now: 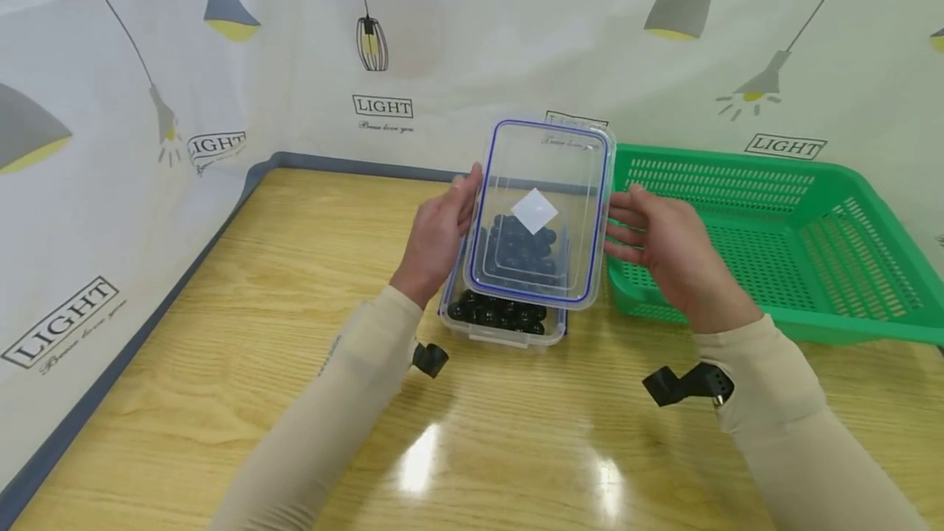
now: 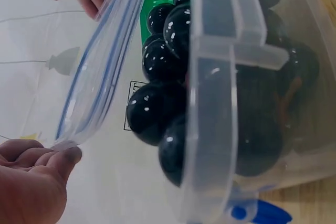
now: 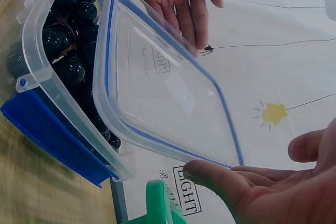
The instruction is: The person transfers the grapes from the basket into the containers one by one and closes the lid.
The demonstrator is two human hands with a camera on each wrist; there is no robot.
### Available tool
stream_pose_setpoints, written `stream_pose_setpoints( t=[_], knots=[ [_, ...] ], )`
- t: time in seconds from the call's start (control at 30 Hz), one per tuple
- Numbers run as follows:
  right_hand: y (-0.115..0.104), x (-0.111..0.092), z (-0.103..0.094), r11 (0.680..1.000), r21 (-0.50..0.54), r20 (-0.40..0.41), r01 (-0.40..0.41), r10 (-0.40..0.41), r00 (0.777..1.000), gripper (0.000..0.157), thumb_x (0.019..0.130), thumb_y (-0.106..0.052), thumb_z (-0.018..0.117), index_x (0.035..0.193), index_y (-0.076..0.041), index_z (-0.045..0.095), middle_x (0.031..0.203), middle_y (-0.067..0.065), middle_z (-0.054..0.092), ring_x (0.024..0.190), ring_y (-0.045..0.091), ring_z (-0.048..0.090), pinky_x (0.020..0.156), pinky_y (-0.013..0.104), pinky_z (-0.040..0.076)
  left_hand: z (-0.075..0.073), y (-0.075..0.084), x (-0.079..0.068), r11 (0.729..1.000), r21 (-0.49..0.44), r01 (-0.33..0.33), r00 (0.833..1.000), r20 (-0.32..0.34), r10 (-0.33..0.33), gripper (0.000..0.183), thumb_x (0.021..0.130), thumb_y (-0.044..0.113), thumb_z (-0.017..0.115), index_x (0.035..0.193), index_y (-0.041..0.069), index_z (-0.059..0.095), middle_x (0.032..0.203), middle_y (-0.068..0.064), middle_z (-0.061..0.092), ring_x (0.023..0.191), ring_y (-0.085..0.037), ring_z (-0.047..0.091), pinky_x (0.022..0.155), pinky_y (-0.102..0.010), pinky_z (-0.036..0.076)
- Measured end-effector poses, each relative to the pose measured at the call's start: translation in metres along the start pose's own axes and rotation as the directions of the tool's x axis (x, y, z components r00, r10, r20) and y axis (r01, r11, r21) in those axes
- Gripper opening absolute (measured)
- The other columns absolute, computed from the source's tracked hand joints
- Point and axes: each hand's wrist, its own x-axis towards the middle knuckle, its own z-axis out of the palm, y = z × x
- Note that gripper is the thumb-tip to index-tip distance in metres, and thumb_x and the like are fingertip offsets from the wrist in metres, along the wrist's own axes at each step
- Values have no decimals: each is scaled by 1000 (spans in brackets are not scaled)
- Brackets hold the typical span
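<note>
A clear plastic lid (image 1: 546, 162) with a blue seal is held tilted between both hands, above the food container (image 1: 509, 338). My left hand (image 1: 440, 234) touches its left edge with extended fingers. At the opposite edge, the straight fingers of my right hand (image 1: 660, 244) press against the lid, with the thumb away from it in the right wrist view. Dark grapes (image 1: 501, 314) on reddish stems fill the clear container, some rising above its rim in the left wrist view. A blue side latch (image 3: 58, 135) hangs unfastened. A white diamond-shaped sticker (image 1: 534, 211) shows on the lid.
A green perforated plastic basket (image 1: 782, 322) stands right of the container, close to the right hand. Under everything lies a wood-grain table (image 1: 295, 269). Behind and to the left hangs a white lamp-print sheet (image 1: 457, 39), meeting the table along a dark border.
</note>
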Motion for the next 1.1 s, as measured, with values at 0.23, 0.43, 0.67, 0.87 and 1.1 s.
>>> stream_pose_setpoints(
  t=[0.23, 0.43, 0.67, 0.87, 1.1],
  knots=[
    [-3, -2, 7, 992, 78, -110, 97, -88, 990, 61, 106, -39, 39, 150, 3, 32, 148, 24, 39, 125, 26, 53, 92, 30, 51, 1, 3, 3, 988, -34, -152, 988, -9, 152, 50, 110, 29, 23, 147, -2, 35, 154, -9, 35, 137, -9, 37, 110, -23, 32],
    [-4, -3, 18, 968, 122, -189, 218, -193, 963, 54, 106, -34, 42, 149, 0, 39, 146, 22, 42, 129, 29, 49, 93, 30, 50, -1, 7, 1, 964, -60, -259, 966, -8, 259, 50, 110, 26, 21, 148, -4, 32, 156, -8, 30, 140, -9, 31, 114, -27, 27],
    [2, 1, 28, 851, 158, -279, 501, -448, 850, 45, 108, -27, 39, 137, 5, 52, 134, 18, 52, 127, 30, 51, 105, 46, 41, -1, 12, 0, 948, -189, -258, 966, -41, 255, 55, 110, 32, 16, 149, -3, 30, 156, -9, 30, 140, -10, 32, 114, -29, 27],
    [10, 9, 38, 690, 356, -370, 631, -516, 773, 33, 107, -16, 39, 105, 6, 64, 116, 19, 63, 110, 28, 65, 102, 45, 43, -3, 10, 0, 879, -391, -272, 962, -86, 259, 60, 108, 30, 7, 145, -11, 31, 151, -18, 34, 140, -21, 35, 115, -33, 26],
    [20, 14, 47, 621, 418, -413, 663, -520, 747, 32, 107, -18, 42, 88, 1, 60, 108, 22, 66, 108, 32, 64, 100, 40, 47, -4, 8, -3, 881, -374, -290, 957, -118, 265, 58, 108, 31, 15, 141, -11, 38, 151, -17, 36, 140, -18, 34, 115, -33, 26]
  ],
)
